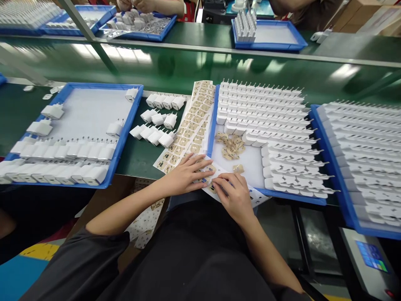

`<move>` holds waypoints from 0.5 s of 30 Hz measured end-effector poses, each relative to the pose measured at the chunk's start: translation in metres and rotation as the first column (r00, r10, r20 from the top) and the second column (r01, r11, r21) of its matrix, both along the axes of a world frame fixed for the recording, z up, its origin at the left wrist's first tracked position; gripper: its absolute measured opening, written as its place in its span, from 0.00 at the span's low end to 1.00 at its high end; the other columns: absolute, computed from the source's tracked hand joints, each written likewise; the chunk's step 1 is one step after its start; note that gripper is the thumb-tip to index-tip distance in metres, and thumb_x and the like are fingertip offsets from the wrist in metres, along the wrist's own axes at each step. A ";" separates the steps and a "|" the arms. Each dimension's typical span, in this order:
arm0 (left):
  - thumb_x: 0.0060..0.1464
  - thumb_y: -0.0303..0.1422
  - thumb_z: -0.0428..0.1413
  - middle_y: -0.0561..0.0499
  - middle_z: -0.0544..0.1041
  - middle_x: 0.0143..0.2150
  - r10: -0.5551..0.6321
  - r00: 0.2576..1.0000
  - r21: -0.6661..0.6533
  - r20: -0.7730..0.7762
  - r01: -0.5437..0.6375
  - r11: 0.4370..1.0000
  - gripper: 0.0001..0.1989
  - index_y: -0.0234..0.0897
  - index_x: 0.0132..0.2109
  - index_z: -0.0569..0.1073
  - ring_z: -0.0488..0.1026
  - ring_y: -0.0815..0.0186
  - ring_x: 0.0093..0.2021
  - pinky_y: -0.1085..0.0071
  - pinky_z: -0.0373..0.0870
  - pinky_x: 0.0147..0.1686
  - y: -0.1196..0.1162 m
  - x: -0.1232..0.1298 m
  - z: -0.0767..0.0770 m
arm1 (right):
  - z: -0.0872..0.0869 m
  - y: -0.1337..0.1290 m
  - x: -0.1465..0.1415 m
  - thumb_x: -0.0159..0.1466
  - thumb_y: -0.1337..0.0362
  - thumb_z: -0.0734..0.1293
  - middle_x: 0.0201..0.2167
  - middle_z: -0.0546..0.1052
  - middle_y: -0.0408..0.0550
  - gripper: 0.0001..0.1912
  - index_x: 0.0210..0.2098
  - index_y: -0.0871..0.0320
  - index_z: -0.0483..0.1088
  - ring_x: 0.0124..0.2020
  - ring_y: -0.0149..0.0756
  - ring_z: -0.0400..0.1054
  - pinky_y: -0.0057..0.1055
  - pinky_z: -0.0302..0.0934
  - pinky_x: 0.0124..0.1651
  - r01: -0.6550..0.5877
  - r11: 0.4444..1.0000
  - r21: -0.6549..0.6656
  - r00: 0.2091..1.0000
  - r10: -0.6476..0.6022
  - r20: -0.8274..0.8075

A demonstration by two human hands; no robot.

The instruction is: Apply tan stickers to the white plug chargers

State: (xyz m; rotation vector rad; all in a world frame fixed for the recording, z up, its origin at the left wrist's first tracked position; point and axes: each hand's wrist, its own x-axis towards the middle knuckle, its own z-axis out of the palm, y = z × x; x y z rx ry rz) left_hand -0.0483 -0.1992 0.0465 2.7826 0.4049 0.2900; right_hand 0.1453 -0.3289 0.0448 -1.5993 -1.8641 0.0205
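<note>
My left hand (189, 174) lies flat with its fingers spread, pressing on a white sheet (257, 196) printed with small stickers. Close beside it, my right hand (234, 193) has its thumb and fingers pinched together at the sheet; whatever is between the fingertips is too small to make out. Longer sheets of tan stickers (196, 133) stretch away behind my left hand. Past my right hand, a blue tray (214, 121) holds standing rows of white plug chargers (263, 113). In that tray's free corner lie a heap of loose tan pieces (231, 146) and one separate tan piece (238, 168).
Several white chargers (156, 136) lie in short rows left of the sheets. Further left is another blue tray (125, 138) with chargers; a full tray (332, 163) stands at right. Across a green divider (175, 67), other people's hands (140, 5) work above a parts tray.
</note>
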 end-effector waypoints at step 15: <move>0.64 0.33 0.57 0.38 0.67 0.68 0.066 0.975 0.130 0.212 -0.096 0.987 0.21 0.39 0.62 0.70 0.62 0.46 0.69 0.47 0.63 0.65 0.040 0.090 0.036 | 0.007 -0.021 0.025 0.72 0.66 0.61 0.43 0.79 0.49 0.05 0.43 0.52 0.69 0.46 0.40 0.75 0.39 0.68 0.50 0.044 0.988 -0.147 0.898 -0.104 -0.428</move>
